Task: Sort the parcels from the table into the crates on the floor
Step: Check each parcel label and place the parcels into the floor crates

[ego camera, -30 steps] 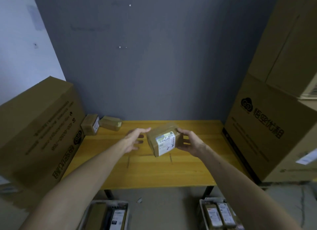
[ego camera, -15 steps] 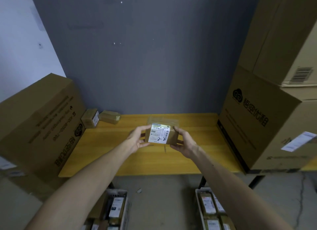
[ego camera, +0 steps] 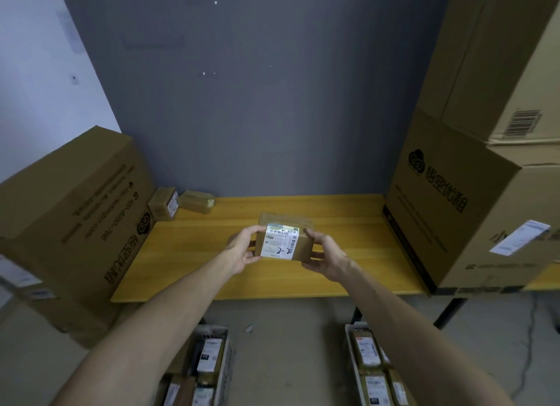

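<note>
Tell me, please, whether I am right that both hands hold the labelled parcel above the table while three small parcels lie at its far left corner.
Not quite: the head view shows two small parcels, not three. The left hand and right hand hold the labelled parcel above the table.

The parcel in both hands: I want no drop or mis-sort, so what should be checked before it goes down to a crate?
1. Grip: the left hand and right hand hold the parcel by its two ends: ok.
2. Reading: the label faces the camera, and its handwritten mark looks like 2-2: ok.
3. Which crate fits that mark: cannot tell, no crate marking shows.
4. Room in the left crate and right crate: cannot tell, both hold parcels and are cut off by the frame.
5. Parcel lifted off the table: ok.
</note>
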